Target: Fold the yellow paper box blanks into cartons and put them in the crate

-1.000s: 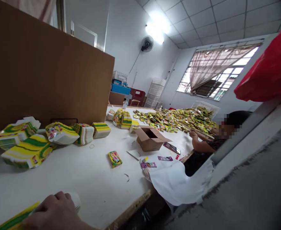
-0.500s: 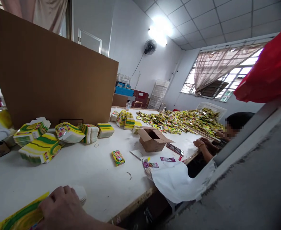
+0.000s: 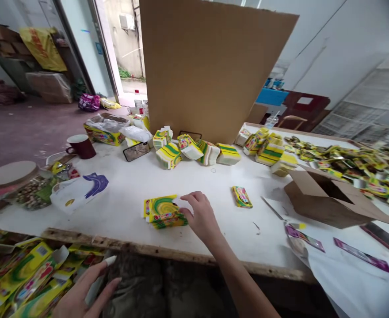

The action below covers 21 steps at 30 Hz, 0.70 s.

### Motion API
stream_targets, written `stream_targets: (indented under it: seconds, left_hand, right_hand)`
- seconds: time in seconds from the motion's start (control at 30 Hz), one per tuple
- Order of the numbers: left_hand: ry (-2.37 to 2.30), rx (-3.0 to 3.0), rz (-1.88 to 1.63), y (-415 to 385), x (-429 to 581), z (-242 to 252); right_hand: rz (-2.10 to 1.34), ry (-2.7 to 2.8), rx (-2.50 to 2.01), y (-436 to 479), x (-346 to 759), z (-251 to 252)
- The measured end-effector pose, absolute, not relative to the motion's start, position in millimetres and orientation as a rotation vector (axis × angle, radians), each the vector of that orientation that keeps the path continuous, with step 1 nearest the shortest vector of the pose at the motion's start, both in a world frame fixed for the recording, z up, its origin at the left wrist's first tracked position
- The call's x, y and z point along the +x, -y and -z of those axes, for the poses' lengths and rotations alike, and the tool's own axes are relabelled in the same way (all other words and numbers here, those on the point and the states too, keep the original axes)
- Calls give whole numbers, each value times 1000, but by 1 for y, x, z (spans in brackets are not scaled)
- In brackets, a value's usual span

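Observation:
A small stack of flat yellow-and-green cartons (image 3: 163, 210) lies on the white table in front of me. At its right end my right hand (image 3: 199, 214) closes thumb and fingers on the white end of a carton. My left hand (image 3: 90, 287) is low at the left, below the table edge, thumb and forefinger apart, with a white cover on one fingertip. It is beside a heap of yellow-green cartons (image 3: 32, 274); part of the hand is cut off by the frame. A single filled-looking carton (image 3: 242, 197) lies right of the stack.
Bundles of folded cartons (image 3: 168, 155) stand along a tall cardboard sheet (image 3: 211, 66). An open brown box (image 3: 327, 201) and purple sachets (image 3: 362, 255) are at the right. A maroon mug (image 3: 81, 147), a phone (image 3: 136, 151) and a plastic bag (image 3: 78, 192) lie left.
The view has swung left and down, bringing the doorway, mug and carton heap into sight. My left hand has appeared. My right hand remains at the carton stack.

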State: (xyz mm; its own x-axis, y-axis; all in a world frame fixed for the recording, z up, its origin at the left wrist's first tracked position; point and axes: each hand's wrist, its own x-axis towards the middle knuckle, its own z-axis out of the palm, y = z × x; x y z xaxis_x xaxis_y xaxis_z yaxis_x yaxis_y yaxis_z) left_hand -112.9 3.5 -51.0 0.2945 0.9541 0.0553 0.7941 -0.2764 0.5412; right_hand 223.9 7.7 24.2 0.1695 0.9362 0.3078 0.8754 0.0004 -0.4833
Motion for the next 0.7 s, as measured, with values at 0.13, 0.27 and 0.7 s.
stream_targets:
  seconds: [0.13,0.27,0.7]
  left_hand:
    - [-1456,2166,-690,-4,-94,50]
    - [-1372,2107,-706,3,-78,36]
    - [-596,755,-1362,27,25,-7]
  right_hand:
    - [-180,1787,-1924,-13,216,-17]
    - [-220,1791,-1935,-16,212,-11]
    - [-844,1751,-1398,34,166,-27]
